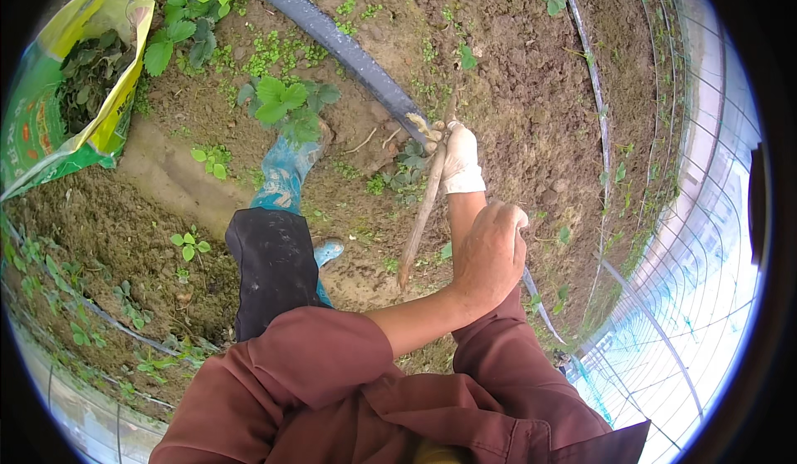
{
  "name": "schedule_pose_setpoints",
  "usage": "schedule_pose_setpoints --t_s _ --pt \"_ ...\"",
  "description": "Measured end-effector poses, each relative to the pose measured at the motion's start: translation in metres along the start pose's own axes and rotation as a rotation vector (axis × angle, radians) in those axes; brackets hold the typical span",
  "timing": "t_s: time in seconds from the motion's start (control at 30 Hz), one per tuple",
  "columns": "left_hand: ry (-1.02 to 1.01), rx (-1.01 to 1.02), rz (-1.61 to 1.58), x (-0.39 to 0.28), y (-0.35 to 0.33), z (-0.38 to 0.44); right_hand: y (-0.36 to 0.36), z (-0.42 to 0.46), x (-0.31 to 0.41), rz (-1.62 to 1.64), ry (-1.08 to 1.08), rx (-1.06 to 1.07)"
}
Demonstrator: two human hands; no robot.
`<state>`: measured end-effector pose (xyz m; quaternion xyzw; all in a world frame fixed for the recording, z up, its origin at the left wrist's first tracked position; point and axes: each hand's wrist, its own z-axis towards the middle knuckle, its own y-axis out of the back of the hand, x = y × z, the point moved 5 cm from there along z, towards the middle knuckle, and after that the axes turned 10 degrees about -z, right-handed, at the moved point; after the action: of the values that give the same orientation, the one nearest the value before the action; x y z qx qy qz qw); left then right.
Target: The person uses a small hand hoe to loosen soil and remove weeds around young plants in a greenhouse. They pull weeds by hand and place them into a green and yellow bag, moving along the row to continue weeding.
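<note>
My right hand (462,156), in a whitish, soiled glove, grips a weathered wooden handle (424,212) near the soil. The handle slants down toward me; whatever lies at its far end is unclear. Beside the gloved fingers runs a dark, flat irrigation hose (348,50), and a small leafy plant (411,156) grows just left of the handle. My bare left hand (492,252) is bent across my right forearm with its fingers curled. Its fingertips are hidden, so I cannot tell whether it holds the forearm or sleeve.
An open yellow-green sack (127,100) of dark, wilted leaves stands at the upper left. A strawberry-like plant (280,103) partly covers my blue boot (283,171). More hoses (591,72) cross the soil at right, near a curved wall of netting or film on a frame (697,314).
</note>
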<state>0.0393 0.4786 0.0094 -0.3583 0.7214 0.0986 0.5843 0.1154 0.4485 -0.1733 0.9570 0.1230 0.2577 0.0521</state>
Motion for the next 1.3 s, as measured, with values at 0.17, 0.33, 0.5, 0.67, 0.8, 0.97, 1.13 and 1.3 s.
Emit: schedule_pose_setpoints --t_s 0.17,0.33,0.5,0.67,0.8,0.97,1.13,1.3 --pt "0.014 0.054 -0.027 -0.005 -0.008 0.002 0.081 0.070 0.011 -0.476 0.283 -0.306" --pt "-0.005 0.037 0.014 -0.005 -0.003 0.003 0.035 -0.004 0.002 -0.310 0.252 -0.069" --pt "0.021 0.051 -0.009 0.003 -0.008 0.001 0.021 0.013 -0.002 -0.268 0.163 -0.048" --pt "0.021 0.060 -0.013 0.004 -0.013 -0.001 0.022 0.056 -0.011 -0.530 0.425 -0.189" --pt "0.073 0.077 0.025 0.009 -0.012 -0.007 0.025 0.046 0.021 -0.387 0.765 -0.436" --pt "0.117 0.089 0.026 0.011 -0.011 -0.010 0.039 0.044 0.057 -0.886 0.636 -0.228" --pt "0.105 0.090 0.029 0.007 -0.010 -0.006 0.050 0.035 0.082 -1.384 0.562 -0.248" --pt "0.116 0.080 0.009 0.003 -0.009 -0.003 0.046 0.043 0.086 -1.519 0.596 -0.241"
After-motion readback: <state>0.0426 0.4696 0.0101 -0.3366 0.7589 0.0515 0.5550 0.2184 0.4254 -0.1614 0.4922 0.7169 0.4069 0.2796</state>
